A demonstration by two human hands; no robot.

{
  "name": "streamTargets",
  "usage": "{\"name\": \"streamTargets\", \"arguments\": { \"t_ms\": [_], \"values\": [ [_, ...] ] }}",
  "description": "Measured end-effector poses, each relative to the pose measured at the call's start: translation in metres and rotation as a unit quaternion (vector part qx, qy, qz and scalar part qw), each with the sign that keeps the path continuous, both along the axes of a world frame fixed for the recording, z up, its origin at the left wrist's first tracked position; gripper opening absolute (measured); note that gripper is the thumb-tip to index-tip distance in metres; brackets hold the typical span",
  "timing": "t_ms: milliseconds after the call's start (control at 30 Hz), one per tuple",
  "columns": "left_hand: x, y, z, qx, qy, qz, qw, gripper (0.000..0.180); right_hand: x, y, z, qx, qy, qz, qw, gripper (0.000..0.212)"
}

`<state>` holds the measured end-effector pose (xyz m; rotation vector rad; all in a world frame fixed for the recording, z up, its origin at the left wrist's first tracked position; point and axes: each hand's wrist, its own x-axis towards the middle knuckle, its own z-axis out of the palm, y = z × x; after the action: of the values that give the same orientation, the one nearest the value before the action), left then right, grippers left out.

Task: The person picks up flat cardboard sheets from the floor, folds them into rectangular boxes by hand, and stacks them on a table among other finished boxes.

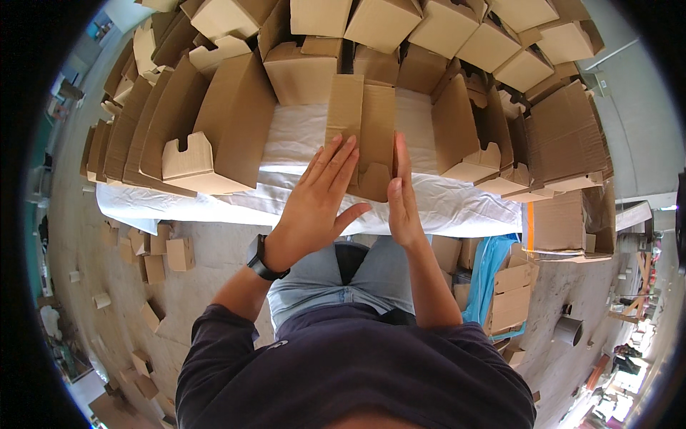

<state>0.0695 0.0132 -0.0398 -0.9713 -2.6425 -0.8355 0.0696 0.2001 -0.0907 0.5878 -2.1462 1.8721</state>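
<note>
In front of me on the white cloth stands a narrow brown cardboard box (377,121), with a long side panel folded out along its left. My left hand (318,187) lies with fingers stretched flat over the near left part of this box, its thumb pointing right. Along the box's right side my right hand (404,204) is held upright, fingers straight and the thumb near the front corner. Neither hand is wrapped round anything. A cut-out notch shows at the box's near end. The underside of each palm is hidden.
White cloth (300,136) covers the table. Open cardboard boxes stand in a row at left (236,121) and right (461,129), with stacked boxes (382,25) behind. Below right, flattened cardboard (511,297) sits by a blue plastic sheet (487,275). Small boxes (180,254) lie on the floor.
</note>
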Motion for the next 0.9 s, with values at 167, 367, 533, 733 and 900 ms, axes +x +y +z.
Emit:
{"name": "streamTargets", "arguments": {
  "t_ms": [167,367,533,733,900],
  "values": [
    [-0.004,-0.001,-0.002,-0.004,0.025,0.010,1.000,0.067,0.003,-0.002,0.014,-0.111,-0.100,0.034,0.988,0.060],
    [-0.006,0.002,0.000,-0.009,0.067,0.023,0.997,0.056,-0.005,0.001,0.010,-0.233,-0.177,0.034,0.956,0.061],
    [-0.002,0.003,0.001,-0.036,0.056,0.024,0.997,0.055,-0.007,-0.005,0.011,-0.260,-0.201,0.001,0.945,0.059],
    [-0.001,-0.003,0.000,0.008,0.049,0.002,0.999,0.053,-0.011,-0.016,0.007,-0.162,-0.173,-0.084,0.968,0.057],
    [-0.002,-0.002,-0.006,-0.020,0.100,0.008,0.995,0.057,-0.013,-0.026,0.009,-0.094,-0.158,-0.154,0.971,0.054]
  ]
}}
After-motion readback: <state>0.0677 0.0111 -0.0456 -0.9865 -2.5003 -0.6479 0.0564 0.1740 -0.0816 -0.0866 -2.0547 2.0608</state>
